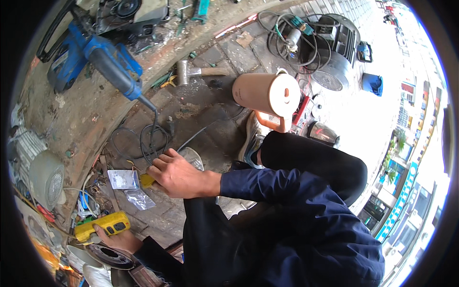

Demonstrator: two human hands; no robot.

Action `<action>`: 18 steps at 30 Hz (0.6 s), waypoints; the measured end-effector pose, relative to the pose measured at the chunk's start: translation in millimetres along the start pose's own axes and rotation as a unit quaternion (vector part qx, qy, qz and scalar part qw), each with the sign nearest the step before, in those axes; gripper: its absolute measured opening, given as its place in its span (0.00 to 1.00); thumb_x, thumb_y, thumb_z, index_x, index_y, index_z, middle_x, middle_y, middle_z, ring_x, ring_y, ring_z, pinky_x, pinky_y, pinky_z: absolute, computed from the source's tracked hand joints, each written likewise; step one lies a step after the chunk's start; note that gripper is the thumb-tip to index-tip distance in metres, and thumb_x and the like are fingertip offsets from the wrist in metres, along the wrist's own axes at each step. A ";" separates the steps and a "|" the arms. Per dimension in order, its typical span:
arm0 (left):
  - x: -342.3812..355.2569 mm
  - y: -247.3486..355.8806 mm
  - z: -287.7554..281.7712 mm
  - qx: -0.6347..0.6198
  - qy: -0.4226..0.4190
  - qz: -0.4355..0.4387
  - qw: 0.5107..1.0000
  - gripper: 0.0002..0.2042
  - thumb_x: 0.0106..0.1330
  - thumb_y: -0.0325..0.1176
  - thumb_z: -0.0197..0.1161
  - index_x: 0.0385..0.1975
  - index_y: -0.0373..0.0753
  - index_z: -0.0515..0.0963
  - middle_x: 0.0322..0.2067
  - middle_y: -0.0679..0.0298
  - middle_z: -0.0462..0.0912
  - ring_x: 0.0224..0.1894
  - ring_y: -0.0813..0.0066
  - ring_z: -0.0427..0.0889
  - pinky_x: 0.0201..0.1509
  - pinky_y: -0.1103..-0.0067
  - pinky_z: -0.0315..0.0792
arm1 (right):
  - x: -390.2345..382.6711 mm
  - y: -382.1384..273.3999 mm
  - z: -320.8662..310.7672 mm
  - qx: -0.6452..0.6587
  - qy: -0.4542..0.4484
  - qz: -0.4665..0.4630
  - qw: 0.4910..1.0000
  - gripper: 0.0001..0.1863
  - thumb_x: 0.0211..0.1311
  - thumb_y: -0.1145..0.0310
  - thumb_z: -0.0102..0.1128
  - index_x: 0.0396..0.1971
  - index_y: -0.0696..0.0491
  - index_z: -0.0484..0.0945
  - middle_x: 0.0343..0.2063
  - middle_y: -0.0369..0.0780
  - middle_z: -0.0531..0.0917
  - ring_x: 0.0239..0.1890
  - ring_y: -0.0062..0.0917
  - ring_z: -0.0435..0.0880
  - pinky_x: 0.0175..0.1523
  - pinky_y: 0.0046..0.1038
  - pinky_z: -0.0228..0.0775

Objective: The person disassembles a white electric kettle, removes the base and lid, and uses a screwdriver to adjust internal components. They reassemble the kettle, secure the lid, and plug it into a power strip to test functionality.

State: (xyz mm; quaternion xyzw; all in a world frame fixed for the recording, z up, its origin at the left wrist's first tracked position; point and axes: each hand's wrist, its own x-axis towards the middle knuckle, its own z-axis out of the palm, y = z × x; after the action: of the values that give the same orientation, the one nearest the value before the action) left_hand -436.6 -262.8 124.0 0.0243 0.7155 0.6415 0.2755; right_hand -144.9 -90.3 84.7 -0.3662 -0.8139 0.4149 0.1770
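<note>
At the lower left my left hand [118, 240] grips a yellow hand-held box [103, 226] with black buttons. A thin cord seems to run from its far left end. My right hand [179, 174] is closed above my knee, near the middle. From under its fingers sticks a yellow piece [146, 180], whose kind I cannot make out. Beside that piece lie a small white packet [123, 180] and a clear plastic bag [140, 199]. A black cable [142, 143] is coiled on the paving just beyond the right hand.
A blue power tool [107, 67] lies on the ledge at upper left. Beyond my foot are a hammer [183, 72] and a peach-coloured lidded jug [253, 91]. An electric motor [334, 64] with looped cables stands at upper right. A round dark metal part [111, 257] sits below my left hand.
</note>
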 end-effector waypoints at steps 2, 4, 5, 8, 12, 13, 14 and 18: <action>2.9 4.6 29.5 -0.038 0.001 -0.043 0.998 0.24 0.82 0.40 0.63 0.70 0.34 0.70 0.62 0.47 0.78 0.61 0.60 0.81 0.66 0.60 0.78 | 2.4 0.1 -2.7 0.011 0.021 0.004 1.000 0.17 0.58 0.62 0.75 0.40 0.55 0.79 0.35 0.41 0.81 0.42 0.36 0.83 0.54 0.40 0.68; 4.5 3.1 54.5 -0.033 -0.008 0.019 0.999 0.25 0.82 0.40 0.63 0.71 0.34 0.69 0.64 0.46 0.78 0.63 0.60 0.81 0.67 0.61 0.79 | 4.0 0.6 -5.5 0.013 0.033 0.008 0.999 0.18 0.59 0.62 0.76 0.42 0.55 0.80 0.36 0.40 0.80 0.42 0.35 0.82 0.53 0.39 0.68; 8.3 2.3 65.5 -0.040 -0.030 0.045 0.998 0.25 0.82 0.39 0.64 0.72 0.34 0.69 0.64 0.45 0.79 0.63 0.59 0.82 0.67 0.62 0.79 | 4.1 0.5 -7.2 0.017 0.046 0.005 0.999 0.17 0.58 0.62 0.75 0.40 0.55 0.80 0.35 0.41 0.80 0.42 0.36 0.82 0.52 0.40 0.67; 20.6 -1.4 91.2 -0.017 -0.049 0.082 0.995 0.26 0.79 0.34 0.67 0.72 0.32 0.69 0.62 0.44 0.82 0.60 0.58 0.85 0.65 0.63 0.81 | 4.6 -0.6 -13.1 0.030 0.079 0.003 0.996 0.16 0.57 0.63 0.74 0.38 0.56 0.79 0.34 0.42 0.80 0.41 0.37 0.82 0.51 0.40 0.66; 27.6 -15.6 113.6 0.028 -0.063 0.126 0.990 0.27 0.75 0.29 0.71 0.70 0.28 0.70 0.60 0.44 0.83 0.56 0.57 0.88 0.62 0.64 0.83 | 7.6 -3.0 -20.4 0.034 0.108 -0.002 0.994 0.15 0.57 0.64 0.74 0.38 0.56 0.79 0.33 0.41 0.79 0.40 0.36 0.81 0.50 0.40 0.65; 26.5 -23.3 118.9 0.028 -0.075 0.157 0.984 0.26 0.74 0.29 0.73 0.67 0.25 0.73 0.58 0.43 0.84 0.54 0.56 0.89 0.61 0.64 0.84 | 8.6 -2.5 -21.8 0.030 0.117 -0.002 0.993 0.15 0.56 0.64 0.74 0.37 0.55 0.79 0.33 0.41 0.79 0.40 0.36 0.81 0.50 0.40 0.66; 26.8 -28.0 123.4 0.023 -0.077 0.130 0.988 0.26 0.74 0.29 0.73 0.67 0.25 0.73 0.56 0.43 0.85 0.53 0.56 0.89 0.59 0.63 0.85 | 9.6 -1.2 -22.8 0.031 0.127 -0.004 0.991 0.15 0.55 0.65 0.74 0.37 0.55 0.79 0.32 0.41 0.78 0.39 0.36 0.81 0.49 0.40 0.66; 24.1 -50.1 136.3 -0.074 -0.070 -0.016 0.995 0.17 0.71 0.25 0.69 0.58 0.27 0.81 0.55 0.46 0.87 0.53 0.57 0.88 0.62 0.60 0.83 | 13.8 4.8 -22.0 -0.023 0.120 -0.022 0.992 0.20 0.54 0.64 0.78 0.45 0.55 0.83 0.33 0.39 0.79 0.39 0.36 0.80 0.49 0.41 0.67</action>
State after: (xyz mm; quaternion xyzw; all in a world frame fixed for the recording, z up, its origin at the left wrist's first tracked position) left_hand -383.1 -138.9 65.2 0.0366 0.6453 0.6851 0.3361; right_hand -138.9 -66.1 93.7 -0.3991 -0.8042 0.3451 0.2737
